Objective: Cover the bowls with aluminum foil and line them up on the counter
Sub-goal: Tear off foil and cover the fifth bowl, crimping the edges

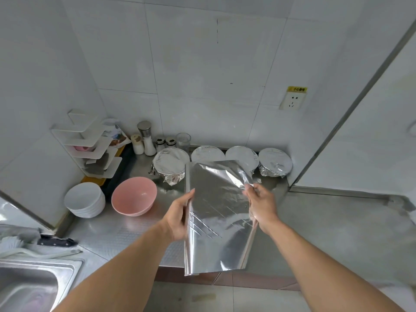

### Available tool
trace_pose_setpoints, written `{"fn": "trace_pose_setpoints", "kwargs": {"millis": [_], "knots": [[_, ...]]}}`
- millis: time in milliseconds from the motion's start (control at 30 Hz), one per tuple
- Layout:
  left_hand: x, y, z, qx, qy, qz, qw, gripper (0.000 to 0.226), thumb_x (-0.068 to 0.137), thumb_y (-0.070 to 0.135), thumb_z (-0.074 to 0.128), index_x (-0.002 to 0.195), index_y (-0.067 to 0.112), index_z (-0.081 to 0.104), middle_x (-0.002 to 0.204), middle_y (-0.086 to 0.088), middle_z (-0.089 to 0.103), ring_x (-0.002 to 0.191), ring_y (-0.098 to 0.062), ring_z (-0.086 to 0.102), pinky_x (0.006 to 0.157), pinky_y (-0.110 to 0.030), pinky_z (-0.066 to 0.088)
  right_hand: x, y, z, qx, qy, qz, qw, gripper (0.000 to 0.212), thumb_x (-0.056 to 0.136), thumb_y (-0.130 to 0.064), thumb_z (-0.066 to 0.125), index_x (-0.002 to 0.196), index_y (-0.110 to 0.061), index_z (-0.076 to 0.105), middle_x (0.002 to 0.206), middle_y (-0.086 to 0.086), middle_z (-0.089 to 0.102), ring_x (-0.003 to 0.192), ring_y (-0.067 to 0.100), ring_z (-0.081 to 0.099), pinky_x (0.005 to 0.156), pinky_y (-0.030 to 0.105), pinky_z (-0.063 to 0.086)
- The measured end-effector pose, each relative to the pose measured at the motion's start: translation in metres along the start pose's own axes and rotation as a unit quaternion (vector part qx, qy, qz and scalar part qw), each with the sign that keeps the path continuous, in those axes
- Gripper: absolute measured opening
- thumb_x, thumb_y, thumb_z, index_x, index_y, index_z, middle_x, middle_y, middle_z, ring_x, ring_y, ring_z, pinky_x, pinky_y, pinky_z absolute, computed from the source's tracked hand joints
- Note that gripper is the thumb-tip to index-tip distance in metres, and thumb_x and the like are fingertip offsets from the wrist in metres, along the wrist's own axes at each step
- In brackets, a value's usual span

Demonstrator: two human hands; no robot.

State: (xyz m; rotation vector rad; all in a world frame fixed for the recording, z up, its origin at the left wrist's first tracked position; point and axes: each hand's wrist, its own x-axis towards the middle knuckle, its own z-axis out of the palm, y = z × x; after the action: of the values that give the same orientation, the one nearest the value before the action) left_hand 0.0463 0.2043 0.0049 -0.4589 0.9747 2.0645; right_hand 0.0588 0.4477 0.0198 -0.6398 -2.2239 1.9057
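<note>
We hold a foil sheet (216,221) up over the counter (315,221) with both hands. Our left hand (177,216) grips the sheet's left edge, thumb on top and fingers curled behind it. Our right hand (262,204) pinches the top right corner, which bends over. Four covered bowls (242,156) sit in a row by the back wall. A pink bowl (134,195) sits open, left of the foil. Next to it we see a stack of white bowls (84,199). Little jars (146,140) stand in the corner. A sink (31,287) is at the far left.
</note>
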Motion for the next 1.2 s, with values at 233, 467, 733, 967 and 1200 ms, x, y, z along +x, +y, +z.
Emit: {"fn": "trace_pose_setpoints", "kwargs": {"millis": [233, 467, 733, 967, 1200], "knots": [[-0.001, -0.016, 0.002, 0.043, 0.042, 0.018, 0.998, 0.050, 0.091, 0.053, 0.063, 0.127, 0.018, 0.071, 0.128, -0.014, 0.068, 0.098, -0.034, 0.069, 0.092, -0.049, 0.055, 0.001, 0.002, -0.029, 0.011, -0.010, 0.012, 1.000, 0.028, 0.102, -0.028, 0.060, 0.098, -0.001, 0.062, 0.089, 0.017, 0.070, 0.032, 0.009, 0.036, 0.031, 0.020, 0.027], [-0.005, -0.024, -0.001, 0.043, 0.071, 0.029, 0.996, 0.043, 0.097, 0.051, 0.058, 0.119, 0.016, 0.070, 0.074, -0.009, 0.072, 0.059, -0.026, 0.070, 0.057, -0.037, 0.059, 0.007, 0.008, -0.054, 0.034, -0.014, 0.037, 0.999, 0.019, 0.103, -0.029, 0.059, 0.094, -0.013, 0.063, 0.097, 0.005, 0.072, 0.032, 0.006, 0.035, 0.032, 0.021, 0.026], [-0.003, -0.033, -0.006, 0.059, 0.083, 0.026, 0.994, 0.069, 0.089, 0.058, 0.067, 0.147, 0.021, 0.055, 0.139, -0.020, 0.063, 0.122, -0.041, 0.064, 0.103, -0.060, 0.051, 0.019, 0.027, -0.086, 0.002, -0.007, 0.031, 1.000, 0.027, 0.101, -0.029, 0.061, 0.101, -0.002, 0.065, 0.072, 0.017, 0.056, 0.038, 0.013, 0.037, 0.034, 0.019, 0.024], [-0.005, -0.031, -0.003, 0.095, 0.122, 0.041, 0.987, 0.067, 0.098, 0.066, 0.047, 0.128, 0.012, 0.072, 0.120, -0.018, 0.072, 0.100, -0.035, 0.073, 0.083, -0.047, 0.061, 0.013, 0.054, -0.088, -0.023, -0.002, 0.053, 0.998, 0.022, 0.102, -0.030, 0.061, 0.093, -0.010, 0.067, 0.090, 0.002, 0.074, 0.033, 0.005, 0.036, 0.033, 0.019, 0.027], [-0.008, -0.009, -0.021, 0.174, 0.195, 0.060, 0.963, 0.050, 0.088, 0.039, 0.073, 0.120, 0.002, 0.069, 0.097, -0.018, 0.073, 0.085, -0.033, 0.070, 0.079, -0.041, 0.059, 0.014, 0.071, -0.075, -0.062, 0.013, 0.074, 0.995, 0.031, 0.100, -0.036, 0.062, 0.091, -0.007, 0.069, 0.079, 0.010, 0.067, 0.044, 0.017, 0.049, 0.043, 0.024, 0.036]]}}
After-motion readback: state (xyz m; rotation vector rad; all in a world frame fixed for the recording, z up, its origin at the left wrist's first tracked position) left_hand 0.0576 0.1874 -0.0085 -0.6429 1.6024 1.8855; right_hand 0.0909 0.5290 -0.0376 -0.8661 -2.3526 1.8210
